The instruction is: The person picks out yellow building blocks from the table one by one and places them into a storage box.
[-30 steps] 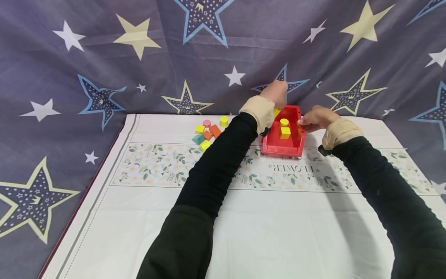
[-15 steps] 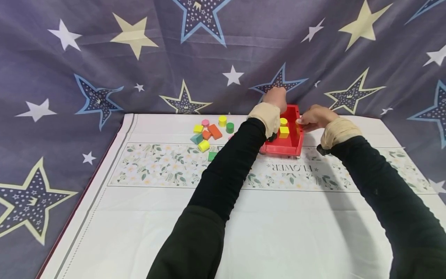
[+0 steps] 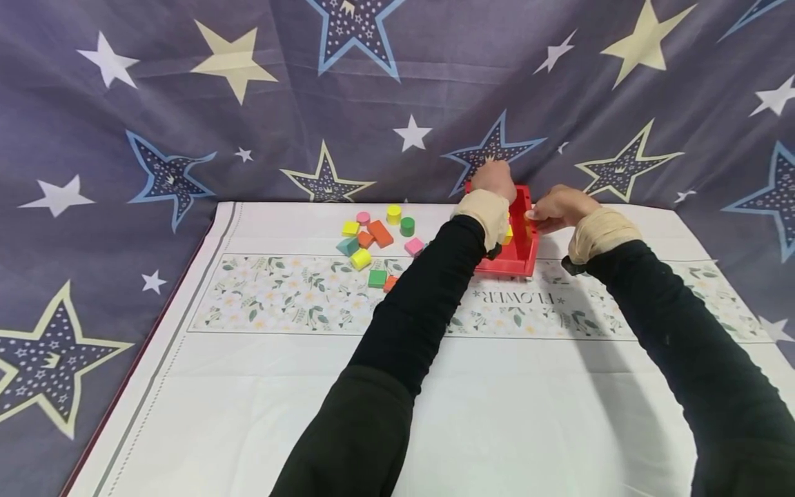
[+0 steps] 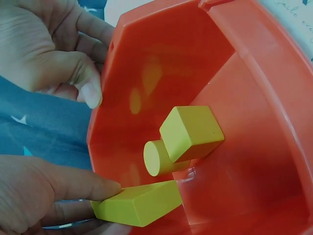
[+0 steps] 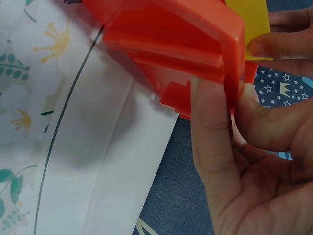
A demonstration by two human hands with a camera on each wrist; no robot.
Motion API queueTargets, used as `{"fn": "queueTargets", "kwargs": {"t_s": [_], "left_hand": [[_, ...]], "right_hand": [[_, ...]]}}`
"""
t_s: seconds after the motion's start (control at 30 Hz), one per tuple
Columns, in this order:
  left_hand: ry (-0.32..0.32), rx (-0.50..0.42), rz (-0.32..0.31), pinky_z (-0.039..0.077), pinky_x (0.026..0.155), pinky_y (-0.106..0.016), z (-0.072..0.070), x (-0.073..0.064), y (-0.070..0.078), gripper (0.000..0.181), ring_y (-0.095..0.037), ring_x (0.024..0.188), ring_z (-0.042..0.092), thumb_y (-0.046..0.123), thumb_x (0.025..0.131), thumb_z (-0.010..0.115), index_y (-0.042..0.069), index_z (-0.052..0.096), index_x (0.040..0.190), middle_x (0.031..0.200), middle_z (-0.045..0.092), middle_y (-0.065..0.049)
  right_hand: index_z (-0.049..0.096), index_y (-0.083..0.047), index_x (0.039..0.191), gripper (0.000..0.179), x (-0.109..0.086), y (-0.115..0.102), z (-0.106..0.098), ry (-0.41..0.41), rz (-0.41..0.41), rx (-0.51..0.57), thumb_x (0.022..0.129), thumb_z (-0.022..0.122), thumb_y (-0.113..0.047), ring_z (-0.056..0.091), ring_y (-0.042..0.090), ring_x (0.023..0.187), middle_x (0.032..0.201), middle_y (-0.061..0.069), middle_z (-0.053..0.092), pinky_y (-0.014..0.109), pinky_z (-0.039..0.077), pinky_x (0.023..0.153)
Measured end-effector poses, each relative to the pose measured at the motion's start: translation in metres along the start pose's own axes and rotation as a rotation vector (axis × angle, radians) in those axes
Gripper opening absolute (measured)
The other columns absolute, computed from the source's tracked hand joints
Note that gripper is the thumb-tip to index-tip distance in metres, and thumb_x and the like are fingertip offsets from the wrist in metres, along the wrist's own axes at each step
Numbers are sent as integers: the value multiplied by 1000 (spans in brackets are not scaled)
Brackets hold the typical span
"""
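- Left grip (image 3: 495, 178) pinches a flat-sided yellow block (image 4: 142, 203).
- Right grip (image 3: 562, 206) pinches the glossy red bin (image 4: 261, 161) near the far edge of the surface (image 3: 497, 414).
- Inside: smooth yellow cube (image 4: 190, 132), cylinder (image 4: 154, 157).

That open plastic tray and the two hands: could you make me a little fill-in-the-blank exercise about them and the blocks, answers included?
1. The left hand pinches a block whose colour is ____.
2. The right hand holds the edge of the tray, whose colour is ____.
3. Beside the yellow cylinder in the tray lies an unheld block shaped like a ____.
4. In the head view, the loose blocks on the tablecloth lie to the ____ of the tray.

Missing words: yellow; red; cube; left.
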State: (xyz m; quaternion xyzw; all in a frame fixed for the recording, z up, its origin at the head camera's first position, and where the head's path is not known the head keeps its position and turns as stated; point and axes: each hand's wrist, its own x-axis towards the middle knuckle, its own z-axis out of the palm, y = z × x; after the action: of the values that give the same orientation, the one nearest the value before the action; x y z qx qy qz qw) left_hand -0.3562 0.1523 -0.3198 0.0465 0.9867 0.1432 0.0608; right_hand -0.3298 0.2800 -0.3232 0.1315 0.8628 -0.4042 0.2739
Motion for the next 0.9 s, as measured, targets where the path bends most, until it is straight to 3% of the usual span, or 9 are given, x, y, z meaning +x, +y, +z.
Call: {"fn": "queueTargets", "kwargs": {"t_s": [0.5, 0.9], "left_hand": [[-28, 67, -20, 54, 95, -24, 16, 9, 4, 43, -8, 122, 63, 33, 99, 59, 28, 61, 141, 142, 62, 8], [-39, 55, 19, 55, 92, -23, 28, 7, -3, 27, -10, 114, 67, 23, 101, 56, 22, 75, 121, 128, 71, 7]], "right_hand": [[59, -1, 87, 14, -1, 0, 2, -2, -19, 24, 100, 60, -6, 64, 9, 64, 70, 1, 60, 29, 61, 74], [59, 2, 93, 12, -1, -1, 2, 3, -10, 14, 100, 60, -7, 64, 9, 66, 73, 1, 61, 30, 62, 76]]}}
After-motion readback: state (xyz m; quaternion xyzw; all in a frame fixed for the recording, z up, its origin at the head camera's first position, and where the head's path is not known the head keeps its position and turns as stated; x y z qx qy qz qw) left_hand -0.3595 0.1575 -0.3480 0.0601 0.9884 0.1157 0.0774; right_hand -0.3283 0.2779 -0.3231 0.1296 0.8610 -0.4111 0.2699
